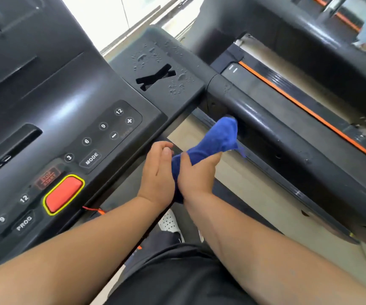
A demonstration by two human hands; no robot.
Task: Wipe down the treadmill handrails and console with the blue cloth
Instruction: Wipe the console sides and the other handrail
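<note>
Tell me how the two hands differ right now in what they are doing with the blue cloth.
The right hand is closed around the blue cloth, thumb on top, while the left hand is open with its fingers straight. The right hand carries the bunched cloth, whose free end sticks out toward the handrail; the left hand only lies flat against the cloth's side. Both sit close together below the console edge, off the treadmill surfaces.

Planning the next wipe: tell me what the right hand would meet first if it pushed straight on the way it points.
Probably the right handrail. The right hand points up and right with the blue cloth, whose tip already looks against the rail's underside; depth is unclear.
</note>
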